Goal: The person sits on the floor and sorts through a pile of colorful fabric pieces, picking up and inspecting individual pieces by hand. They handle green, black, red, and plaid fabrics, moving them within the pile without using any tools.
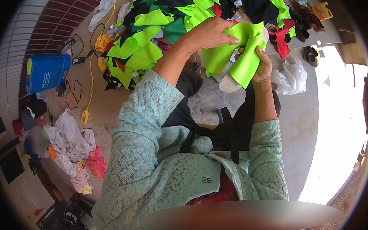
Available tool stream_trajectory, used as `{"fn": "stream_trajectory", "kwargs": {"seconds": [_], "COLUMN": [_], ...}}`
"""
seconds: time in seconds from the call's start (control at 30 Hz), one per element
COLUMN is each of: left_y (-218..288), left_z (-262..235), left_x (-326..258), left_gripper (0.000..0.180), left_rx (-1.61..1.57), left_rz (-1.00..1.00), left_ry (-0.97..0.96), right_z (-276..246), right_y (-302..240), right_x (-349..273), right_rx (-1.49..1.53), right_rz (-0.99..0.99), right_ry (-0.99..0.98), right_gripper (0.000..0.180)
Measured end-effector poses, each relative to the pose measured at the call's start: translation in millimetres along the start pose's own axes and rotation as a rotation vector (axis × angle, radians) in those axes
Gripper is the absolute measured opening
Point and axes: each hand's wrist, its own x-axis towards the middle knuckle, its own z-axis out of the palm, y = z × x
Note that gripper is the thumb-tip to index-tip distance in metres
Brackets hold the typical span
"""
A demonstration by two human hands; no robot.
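Note:
Both my hands hold a lime-green piece of fabric (219, 58) up in front of my knees. At its upper edge my left hand (210, 33) is closed, the thumb lying over the cloth. My right hand (263, 67) grips the right side, with its thumb in front and fingertips showing near the middle. A cream-coloured flat piece (228, 85) pokes out below the fabric, and a pale grey strip shows between its folds. What these are is partly hidden. Beyond my hands spreads a heap of fabric scraps (151, 18) in lime green, black, dark green and red.
A blue tank (47, 73) stands at the left by the tiled wall, near a yellow cord (92, 73) with a socket end. Crumpled clothes (72, 136) lie below it. To the right are a white plastic bag (290, 78), dark shoes (310, 56) and a yellow jug (322, 11).

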Motion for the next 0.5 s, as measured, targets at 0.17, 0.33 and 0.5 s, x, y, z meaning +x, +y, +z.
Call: {"fn": "stream_trajectory", "kwargs": {"seconds": [0.17,0.33,0.5], "left_y": [1,-2,-1], "left_z": [-5,-10,-12], "left_x": [0,-1,-3], "left_gripper": [0.028,0.027,0.030], "left_rx": [0.062,-0.042,-0.211], "left_rz": [-0.031,-0.085,-0.144], "left_ry": [0.014,0.051,0.085], "right_z": [2,-1,-5], "right_y": [1,1,-1], "right_x": [1,3,7], "right_rx": [-0.021,-0.006,0.017], "right_rz": [0.009,-0.021,-0.058], "right_ry": [0.053,0.106,0.146], "right_gripper": [0.047,0.046,0.043]}}
